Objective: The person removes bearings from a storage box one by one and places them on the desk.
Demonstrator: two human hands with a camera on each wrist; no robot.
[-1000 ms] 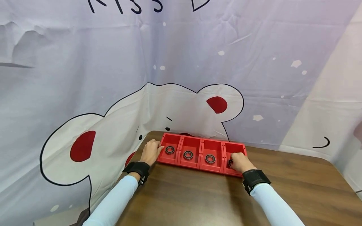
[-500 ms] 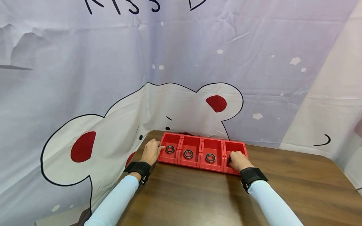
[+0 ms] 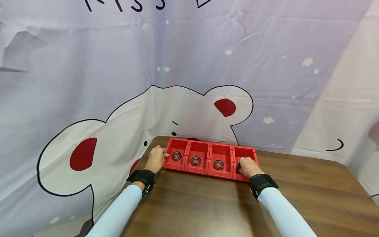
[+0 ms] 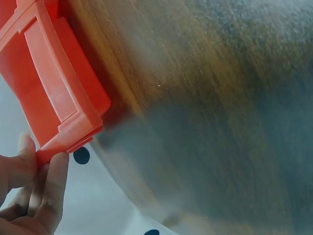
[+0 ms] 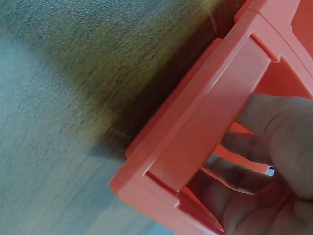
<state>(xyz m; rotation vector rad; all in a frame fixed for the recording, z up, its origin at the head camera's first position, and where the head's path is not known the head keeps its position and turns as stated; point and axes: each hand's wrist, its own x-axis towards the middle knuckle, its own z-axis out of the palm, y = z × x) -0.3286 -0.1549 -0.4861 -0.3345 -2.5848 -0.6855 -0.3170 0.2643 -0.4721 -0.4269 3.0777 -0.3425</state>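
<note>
Nearest us lies the brown wood-grain table [image 3: 192,204]. Beyond, we see the bare right hand [image 3: 249,167], fingers curled together, seemingly pinching a dark ring-shaped metal bearing [image 3: 239,166] in the rightmost compartment; an off-centre pinch could let it slip. Farther off, the bare left hand [image 3: 156,158] pinches the end of the red plastic four-compartment tray [image 3: 204,171]; pulling there might drag everything sideways.

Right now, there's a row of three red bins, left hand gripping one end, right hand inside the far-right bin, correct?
Not quite: the head view shows four red bins, not three. The left hand does grip one end, and the right hand is inside the far-right bin.
</note>
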